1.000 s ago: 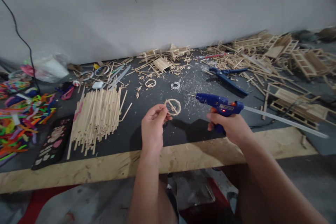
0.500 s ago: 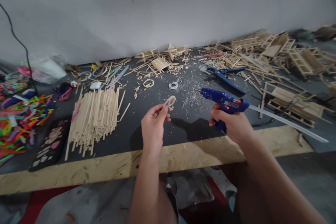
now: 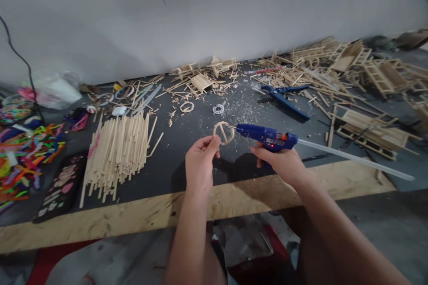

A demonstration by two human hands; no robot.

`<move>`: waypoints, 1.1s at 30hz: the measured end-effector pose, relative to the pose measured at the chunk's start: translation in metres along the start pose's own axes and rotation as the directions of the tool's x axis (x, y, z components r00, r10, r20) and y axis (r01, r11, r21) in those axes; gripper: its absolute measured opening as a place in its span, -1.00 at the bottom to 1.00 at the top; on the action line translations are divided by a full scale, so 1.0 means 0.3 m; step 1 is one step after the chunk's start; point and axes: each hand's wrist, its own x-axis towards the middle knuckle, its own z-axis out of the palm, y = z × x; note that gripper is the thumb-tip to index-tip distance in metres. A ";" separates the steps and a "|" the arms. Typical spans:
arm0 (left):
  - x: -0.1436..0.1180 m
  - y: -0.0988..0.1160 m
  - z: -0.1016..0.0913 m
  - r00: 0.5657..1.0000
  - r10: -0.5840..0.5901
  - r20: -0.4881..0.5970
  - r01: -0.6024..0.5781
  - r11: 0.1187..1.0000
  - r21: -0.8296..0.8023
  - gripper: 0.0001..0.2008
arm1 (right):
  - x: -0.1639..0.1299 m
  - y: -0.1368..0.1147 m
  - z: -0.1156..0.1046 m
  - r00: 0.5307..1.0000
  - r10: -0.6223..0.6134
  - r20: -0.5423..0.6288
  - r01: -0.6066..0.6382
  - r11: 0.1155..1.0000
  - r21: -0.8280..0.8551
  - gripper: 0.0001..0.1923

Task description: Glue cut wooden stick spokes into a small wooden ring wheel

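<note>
Between thumb and fingers my left hand (image 3: 202,156) pinches a small wooden ring (image 3: 229,139) made of short stick pieces, with one stick across its middle. My right hand (image 3: 281,160) is wrapped round the handle of a blue glue gun (image 3: 262,135), its small red light lit. The gun's metal nozzle points left and is at the upper right of the ring; whether it touches cannot be made out. A long clear glue stick (image 3: 354,160) sticks out of the gun's back. Beyond the ring, a white notched ring (image 3: 218,109) and another wooden ring (image 3: 186,107) lie on the dark tabletop.
Left of my hands lies a pile of thin wooden sticks (image 3: 117,151), beside a phone (image 3: 62,185) and colourful fuzzy strips (image 3: 26,156). Blue cutters (image 3: 286,101) lie behind the gun. Small wooden frames (image 3: 371,129) and stick scraps crowd the right and back.
The wooden ring has turned to face me, showing its crossbar. My right hand has brought the glue gun left and slightly down, its nozzle now at the ring.
</note>
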 end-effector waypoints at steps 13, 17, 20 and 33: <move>-0.013 0.008 0.035 0.999 -0.050 0.021 0.051 0.998 -0.028 -0.79 | 0.015 0.008 0.020 0.996 -0.076 -0.040 0.075 0.997 -0.016 -0.80; -0.013 0.004 0.034 0.998 -0.048 0.032 0.049 0.998 -0.035 -0.79 | 0.020 0.015 0.023 0.995 -0.082 -0.061 0.082 0.997 -0.007 -0.81; -0.013 0.002 0.031 0.998 -0.035 0.042 0.037 0.999 -0.035 -0.80 | 0.022 0.016 0.025 0.994 -0.091 -0.054 0.091 0.996 0.001 -0.80; -0.011 0.002 0.031 0.998 -0.037 0.051 0.038 0.999 -0.018 -0.80 | 0.018 0.010 0.025 0.996 -0.081 -0.041 0.081 0.997 -0.002 -0.81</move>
